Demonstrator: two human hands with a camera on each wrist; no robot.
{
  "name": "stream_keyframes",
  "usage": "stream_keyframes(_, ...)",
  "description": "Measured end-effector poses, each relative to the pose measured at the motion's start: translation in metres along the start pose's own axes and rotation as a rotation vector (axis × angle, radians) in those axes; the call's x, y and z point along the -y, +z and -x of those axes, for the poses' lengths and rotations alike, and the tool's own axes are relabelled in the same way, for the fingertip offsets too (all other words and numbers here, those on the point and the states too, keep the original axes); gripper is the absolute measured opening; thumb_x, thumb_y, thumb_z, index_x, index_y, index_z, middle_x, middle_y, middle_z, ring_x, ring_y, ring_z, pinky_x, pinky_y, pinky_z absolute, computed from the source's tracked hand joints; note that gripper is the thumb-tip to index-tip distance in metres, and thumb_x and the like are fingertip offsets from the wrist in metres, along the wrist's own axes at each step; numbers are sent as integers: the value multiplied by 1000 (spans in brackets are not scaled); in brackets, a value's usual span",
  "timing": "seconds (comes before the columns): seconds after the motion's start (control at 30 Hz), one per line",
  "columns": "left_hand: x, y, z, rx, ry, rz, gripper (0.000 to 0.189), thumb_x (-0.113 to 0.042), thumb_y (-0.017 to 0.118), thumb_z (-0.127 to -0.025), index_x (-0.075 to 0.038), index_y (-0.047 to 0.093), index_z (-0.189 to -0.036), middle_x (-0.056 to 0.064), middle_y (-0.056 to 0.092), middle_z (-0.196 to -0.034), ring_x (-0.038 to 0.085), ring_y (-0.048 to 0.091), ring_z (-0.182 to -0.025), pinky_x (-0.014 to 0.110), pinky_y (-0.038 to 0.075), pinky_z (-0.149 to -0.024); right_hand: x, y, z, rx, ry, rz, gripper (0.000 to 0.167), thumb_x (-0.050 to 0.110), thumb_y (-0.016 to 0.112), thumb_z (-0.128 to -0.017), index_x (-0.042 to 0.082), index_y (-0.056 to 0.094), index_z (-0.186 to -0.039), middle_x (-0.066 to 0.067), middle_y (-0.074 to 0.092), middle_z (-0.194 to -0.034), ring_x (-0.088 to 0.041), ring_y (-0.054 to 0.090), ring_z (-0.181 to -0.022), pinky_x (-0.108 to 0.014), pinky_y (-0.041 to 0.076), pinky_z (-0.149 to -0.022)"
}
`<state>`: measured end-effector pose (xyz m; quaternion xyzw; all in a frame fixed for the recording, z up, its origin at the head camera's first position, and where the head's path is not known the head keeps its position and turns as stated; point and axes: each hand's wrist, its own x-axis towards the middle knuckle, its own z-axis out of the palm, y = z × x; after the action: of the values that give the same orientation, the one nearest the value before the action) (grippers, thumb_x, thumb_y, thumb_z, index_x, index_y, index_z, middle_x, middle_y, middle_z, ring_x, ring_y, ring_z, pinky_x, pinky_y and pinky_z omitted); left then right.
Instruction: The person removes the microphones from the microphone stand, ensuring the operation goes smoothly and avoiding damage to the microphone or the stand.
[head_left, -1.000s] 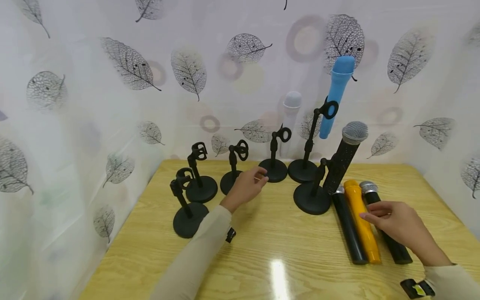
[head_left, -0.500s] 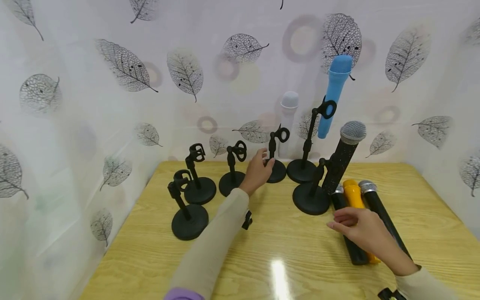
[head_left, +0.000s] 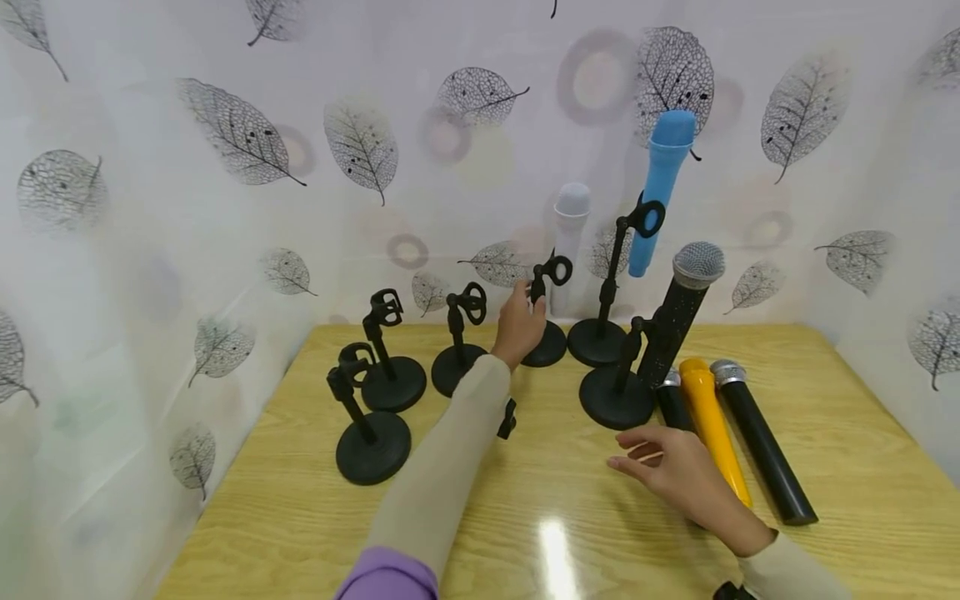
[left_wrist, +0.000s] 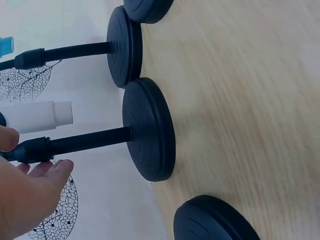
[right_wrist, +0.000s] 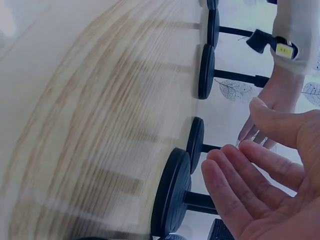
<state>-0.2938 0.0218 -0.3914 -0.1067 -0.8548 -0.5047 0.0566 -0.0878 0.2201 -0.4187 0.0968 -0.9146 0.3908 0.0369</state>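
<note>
In the head view my left hand [head_left: 519,329] is at a black microphone stand [head_left: 546,342] that carries a white microphone [head_left: 572,208]. Thumb and fingers lie on either side of its pole [left_wrist: 90,141] in the left wrist view, gripping it just below the clip. My right hand [head_left: 678,471] hovers over the table with loosely bent fingers [right_wrist: 250,175], holding nothing. Partly behind it lie a black microphone [head_left: 675,404] and a yellow microphone [head_left: 716,421]. Another black microphone [head_left: 765,446] lies farther right.
A blue microphone [head_left: 660,187] leans in a taller stand [head_left: 597,340]. Nearer, a speckled black microphone [head_left: 675,321] sits in another stand [head_left: 617,398]. Three stands without microphones, including a front one [head_left: 373,448], are at the left. A leaf-patterned curtain [head_left: 420,150] backs the wooden table [head_left: 585,517].
My left hand has moved from beside the left stands back and right to the white microphone's stand, taking hold of its pole. My right hand has moved left, away from the lying microphones.
</note>
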Motion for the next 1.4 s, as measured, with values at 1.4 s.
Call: stream_keyframes(1.4, 0, -7, 10, 65, 10, -79, 53, -28, 49, -109, -9, 36, -157, 12, 51, -150, 28, 52, -134, 45, 47, -105, 13, -1, -10, -16, -45, 11, 24, 19, 85, -84, 3, 77, -100, -9, 75, -97, -18, 73, -81, -26, 60, -66)
